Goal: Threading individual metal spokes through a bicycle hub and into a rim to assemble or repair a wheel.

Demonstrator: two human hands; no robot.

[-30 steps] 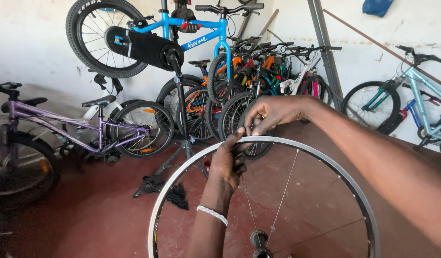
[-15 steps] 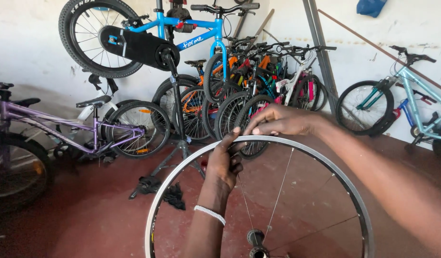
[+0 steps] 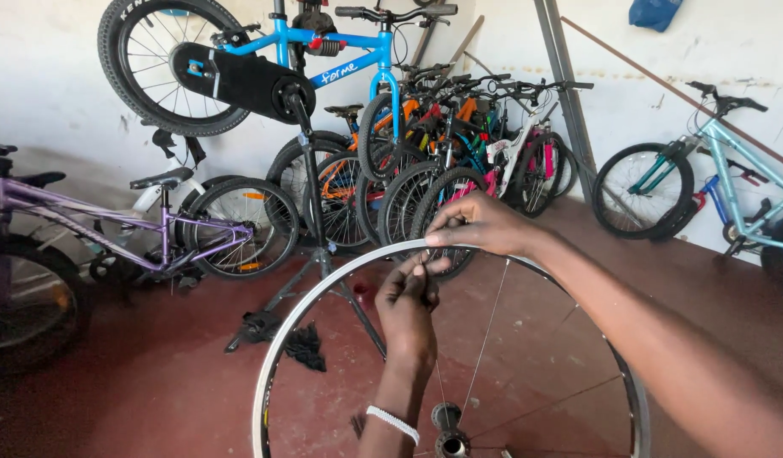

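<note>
Head camera view, looking down at a bare silver wheel rim (image 3: pixel 277 365) held upright, low and central in the picture, its flat face turned toward the viewer and its hub (image 3: pixel 449 431) at the bottom edge. The right hand (image 3: pixel 480 225) curls over the very top of the rim, fingers closed on it. Just below, inside the rim, the left hand (image 3: pixel 408 305) pinches a thin spoke (image 3: pixel 485 335) end between narrowed fingertips, a white bracelet (image 3: pixel 392 422) at its wrist. This looks like lacing or adjusting a spoke at the rim; the next move probably calls for fine fingertip turning while the upper hand steadies the rim. The nearest spoke runs steeply from hub up to rim. Behind the rim stands a repair stand (image 3: pixel 315 220) carrying a blue bicycle (image 3: pixel 324 64); left of the rim, a purple bicycle (image 3: pixel 111 225); beyond it, a cluster of parked bicycles (image 3: pixel 459 161).
</note>
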